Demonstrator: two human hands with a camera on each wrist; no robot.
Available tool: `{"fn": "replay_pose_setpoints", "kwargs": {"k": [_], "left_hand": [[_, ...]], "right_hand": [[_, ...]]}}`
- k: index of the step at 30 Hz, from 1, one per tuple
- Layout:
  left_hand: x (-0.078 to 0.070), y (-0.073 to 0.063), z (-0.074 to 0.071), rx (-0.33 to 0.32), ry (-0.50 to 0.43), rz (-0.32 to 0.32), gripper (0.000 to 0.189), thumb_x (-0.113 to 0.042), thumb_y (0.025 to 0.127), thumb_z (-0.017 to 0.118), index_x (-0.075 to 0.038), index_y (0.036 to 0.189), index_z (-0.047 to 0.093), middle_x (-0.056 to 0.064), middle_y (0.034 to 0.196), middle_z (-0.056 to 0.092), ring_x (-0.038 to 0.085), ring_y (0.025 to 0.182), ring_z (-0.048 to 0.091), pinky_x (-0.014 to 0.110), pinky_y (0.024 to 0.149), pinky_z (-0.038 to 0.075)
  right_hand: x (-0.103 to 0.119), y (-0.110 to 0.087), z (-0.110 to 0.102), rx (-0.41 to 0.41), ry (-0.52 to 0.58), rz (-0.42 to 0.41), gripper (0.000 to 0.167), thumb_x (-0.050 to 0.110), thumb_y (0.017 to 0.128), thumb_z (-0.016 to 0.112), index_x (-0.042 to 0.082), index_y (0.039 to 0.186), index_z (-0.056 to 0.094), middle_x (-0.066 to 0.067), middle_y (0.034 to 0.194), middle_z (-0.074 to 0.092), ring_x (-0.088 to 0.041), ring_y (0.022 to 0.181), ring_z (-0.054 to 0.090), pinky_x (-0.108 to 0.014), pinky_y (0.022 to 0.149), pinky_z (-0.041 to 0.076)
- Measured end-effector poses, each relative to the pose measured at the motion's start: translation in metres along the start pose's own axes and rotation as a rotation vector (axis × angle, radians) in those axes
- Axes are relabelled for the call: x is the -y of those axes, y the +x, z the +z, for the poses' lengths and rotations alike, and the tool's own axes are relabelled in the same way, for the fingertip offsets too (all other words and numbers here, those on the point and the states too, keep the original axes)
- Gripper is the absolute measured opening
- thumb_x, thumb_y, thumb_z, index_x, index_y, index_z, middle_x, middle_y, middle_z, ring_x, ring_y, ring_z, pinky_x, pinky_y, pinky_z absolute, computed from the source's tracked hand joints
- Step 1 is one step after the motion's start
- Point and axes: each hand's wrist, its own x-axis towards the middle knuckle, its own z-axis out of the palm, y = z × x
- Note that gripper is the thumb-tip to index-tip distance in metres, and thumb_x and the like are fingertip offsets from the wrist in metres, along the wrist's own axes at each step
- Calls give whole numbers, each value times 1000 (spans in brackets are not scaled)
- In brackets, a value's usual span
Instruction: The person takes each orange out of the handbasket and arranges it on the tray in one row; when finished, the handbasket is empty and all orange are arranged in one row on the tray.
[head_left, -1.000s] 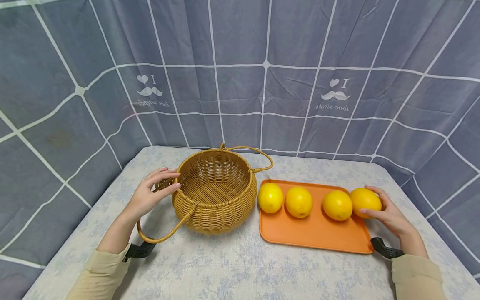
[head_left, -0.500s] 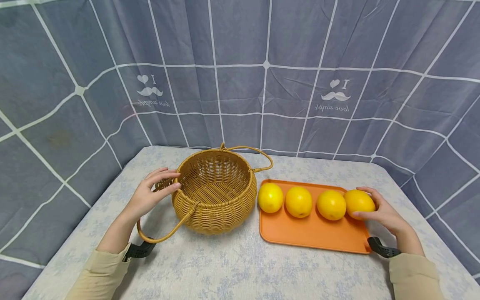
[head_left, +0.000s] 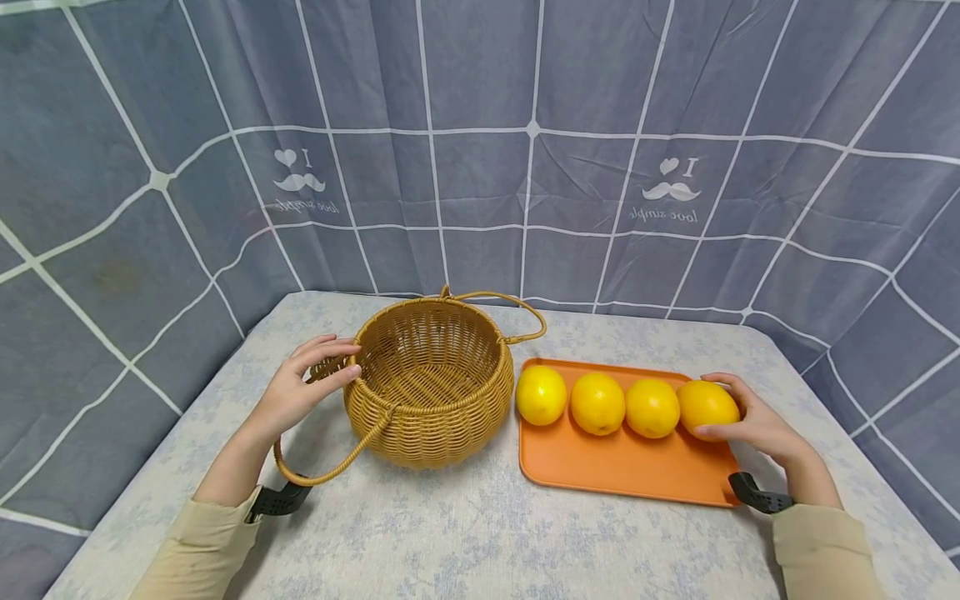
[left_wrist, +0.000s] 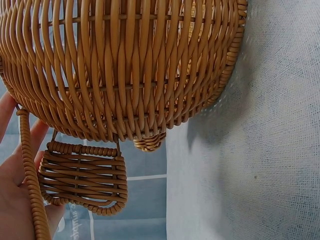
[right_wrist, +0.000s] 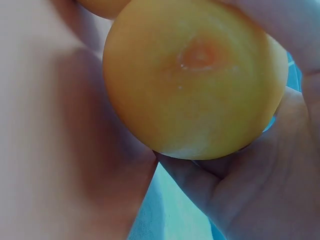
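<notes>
My right hand [head_left: 757, 421] grips the rightmost yellow orange [head_left: 708, 409], fingers behind it and thumb in front. A second orange [head_left: 652, 408] sits directly left of it on the orange tray [head_left: 630, 471]. Two more oranges stand farther left in the same row, one in the middle [head_left: 597, 403] and one at the tray's left end [head_left: 541, 396]. In the right wrist view the held orange [right_wrist: 195, 85] shows a small navel. My left hand [head_left: 296, 387] rests its extended fingers and thumb on the left rim of a wicker basket [head_left: 435, 433]. A woven tab [left_wrist: 85, 175] hangs near that hand.
The basket has two looped handles, one at the front left [head_left: 330, 477] and one at the back right [head_left: 536, 321]. A pale patterned cloth [head_left: 450, 533] covers the table. Grey-blue checked curtains [head_left: 480, 183] enclose the back and sides.
My right hand has slid the rightmost orange left along the tray, and the orange beside it has moved left too, up to the middle one. The left hand and basket have stayed still.
</notes>
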Motion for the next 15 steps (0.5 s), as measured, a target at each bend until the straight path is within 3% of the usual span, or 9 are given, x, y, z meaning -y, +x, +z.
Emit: {"fn": "replay_pose_setpoints", "kwargs": {"k": [9,15], "left_hand": [[1,0,0,2,-4,6,36,-26,88,68,-10,120,64,8,136,48,26,136,23,63,104,18],[1,0,0,1,1,9,36,-26,88,68,-10,119,64,8,135,49,26,136,23,63,104,18]], "right_hand": [[1,2,4,3,-15,-5,76,20,79,76,9,138,29,-17,126,41,-10,98,45,-32,84,41],[3,4,5,6,-37,8,81,21,76,78,6,137,26,-22,125,40,-27,103,44,-41,85,41]]}}
